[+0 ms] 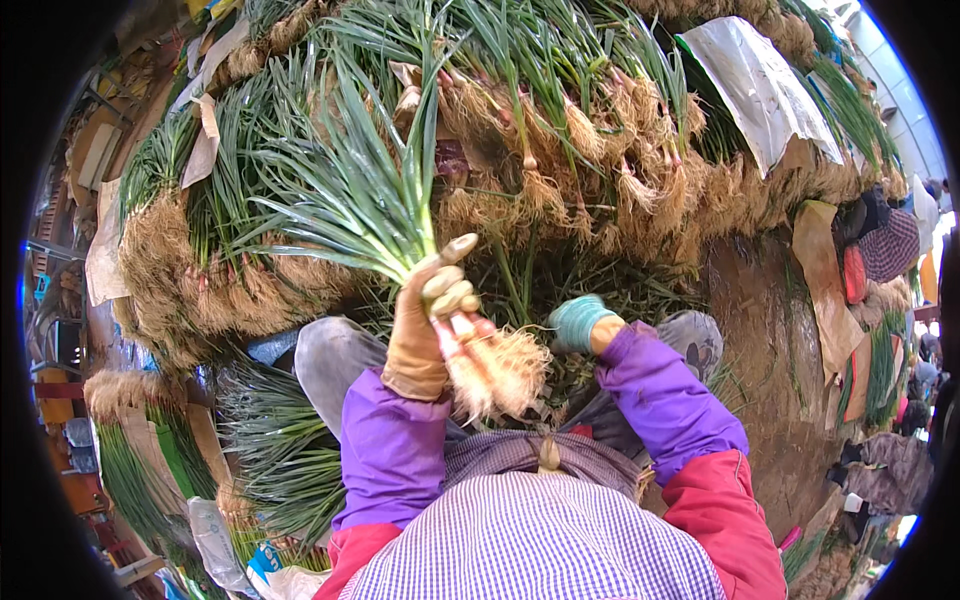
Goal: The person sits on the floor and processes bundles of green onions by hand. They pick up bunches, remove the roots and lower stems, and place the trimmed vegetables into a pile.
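My left hand point(431, 315), in a soiled tan glove, is closed around a bunch of green garlic plants point(420, 217). Their long green leaves fan up and to the left, and their pinkish-white stem ends and pale roots point(502, 367) hang below the fist. To the right, my right hand point(579, 324), in a blue-green knitted glove, is slightly blurred beside my knee; its fingers are partly hidden, and whether it holds anything does not show. Before me lies a heap of similar plants point(577, 127) with tan, stringy roots. More plants point(285, 442) lie beside my left leg.
Rooted bundles point(247, 292) are stacked at the left. A white sheet point(757, 90) covers part of the heap at upper right. Wet brown floor point(772, 352) shows at right, beside a brown sheet point(825, 292). A person in a checked garment point(889, 244) is at far right.
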`<state>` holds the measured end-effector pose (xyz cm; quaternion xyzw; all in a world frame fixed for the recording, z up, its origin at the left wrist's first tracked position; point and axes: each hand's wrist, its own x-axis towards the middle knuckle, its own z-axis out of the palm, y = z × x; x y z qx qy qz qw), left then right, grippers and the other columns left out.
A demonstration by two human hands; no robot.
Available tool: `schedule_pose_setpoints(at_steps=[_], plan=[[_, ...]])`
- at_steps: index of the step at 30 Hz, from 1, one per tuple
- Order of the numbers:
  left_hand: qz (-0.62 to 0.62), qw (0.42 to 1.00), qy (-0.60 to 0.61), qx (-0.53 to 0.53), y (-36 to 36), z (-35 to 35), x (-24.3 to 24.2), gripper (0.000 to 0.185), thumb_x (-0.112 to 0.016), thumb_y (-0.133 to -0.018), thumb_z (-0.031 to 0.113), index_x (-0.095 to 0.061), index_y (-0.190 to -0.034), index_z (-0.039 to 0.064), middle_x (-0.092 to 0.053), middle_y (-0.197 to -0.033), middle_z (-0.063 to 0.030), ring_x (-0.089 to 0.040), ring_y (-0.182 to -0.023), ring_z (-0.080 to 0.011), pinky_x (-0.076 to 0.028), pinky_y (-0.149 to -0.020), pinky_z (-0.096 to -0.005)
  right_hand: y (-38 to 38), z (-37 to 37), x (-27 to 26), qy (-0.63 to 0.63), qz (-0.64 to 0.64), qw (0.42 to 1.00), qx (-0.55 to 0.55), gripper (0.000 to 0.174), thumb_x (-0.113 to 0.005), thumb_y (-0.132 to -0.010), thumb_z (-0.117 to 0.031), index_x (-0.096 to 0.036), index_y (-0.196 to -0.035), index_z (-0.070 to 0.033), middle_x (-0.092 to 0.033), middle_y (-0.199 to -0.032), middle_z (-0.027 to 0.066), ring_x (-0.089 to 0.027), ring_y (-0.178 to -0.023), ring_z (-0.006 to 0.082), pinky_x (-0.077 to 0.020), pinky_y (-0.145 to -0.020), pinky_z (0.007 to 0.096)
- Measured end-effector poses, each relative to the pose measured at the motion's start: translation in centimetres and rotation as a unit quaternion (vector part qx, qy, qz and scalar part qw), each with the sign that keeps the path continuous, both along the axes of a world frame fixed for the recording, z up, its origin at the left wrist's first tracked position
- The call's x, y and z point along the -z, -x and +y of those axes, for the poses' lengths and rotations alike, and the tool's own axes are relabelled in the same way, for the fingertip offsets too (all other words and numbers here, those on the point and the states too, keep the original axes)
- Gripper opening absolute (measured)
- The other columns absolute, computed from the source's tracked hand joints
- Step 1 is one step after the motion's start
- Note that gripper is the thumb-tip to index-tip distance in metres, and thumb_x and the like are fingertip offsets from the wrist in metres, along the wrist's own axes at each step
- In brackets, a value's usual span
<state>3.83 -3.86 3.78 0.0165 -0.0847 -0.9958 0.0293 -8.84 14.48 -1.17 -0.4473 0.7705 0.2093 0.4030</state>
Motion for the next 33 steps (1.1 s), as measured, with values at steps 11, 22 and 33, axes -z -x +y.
schedule_pose_setpoints(at_steps=[11,22,33], plan=[[-0.056,0.976,0.205,-0.055,1.7,-2.8,0.0,0.039,-0.057,-0.093,0.02,-0.05,-0.123,-0.003,-0.065,-0.101,-0.0105,-0.066,-0.092,-0.0206,-0.061,-0.077,-0.0393,7.2,-5.9,-9.3,0.469,0.112,0.762,0.433,0.028,-0.062,-0.09,-0.036,-0.063,-0.106,-0.012,-0.065,-0.076,0.0043,-0.063,-0.064,0.0166,-0.0525,-0.065,0.0328],[-0.185,0.941,0.279,-0.043,3.7,1.9,2.3,0.026,-0.052,-0.096,0.018,-0.058,-0.108,-0.004,-0.065,-0.088,-0.0121,-0.068,-0.082,-0.0273,-0.058,-0.062,-0.0352,3.1,-2.6,-7.2,0.57,0.123,0.801,0.134,0.029,-0.05,-0.094,-0.038,-0.065,-0.096,-0.013,-0.067,-0.08,0.0107,-0.067,-0.077,0.0295,-0.0533,-0.066,0.0419],[0.021,0.997,0.026,-0.074,3.3,1.2,3.3,0.026,-0.06,-0.091,0.016,-0.051,-0.112,0.004,-0.056,-0.082,0.001,-0.056,-0.072,-0.0135,-0.058,-0.074,-0.0457,1.1,-7.0,-5.0,0.632,-0.248,0.511,0.526,0.017,-0.06,-0.091,-0.019,-0.066,-0.085,-0.004,-0.063,-0.065,0.0037,-0.053,-0.05,0.0106,-0.0457,-0.047,0.025]])
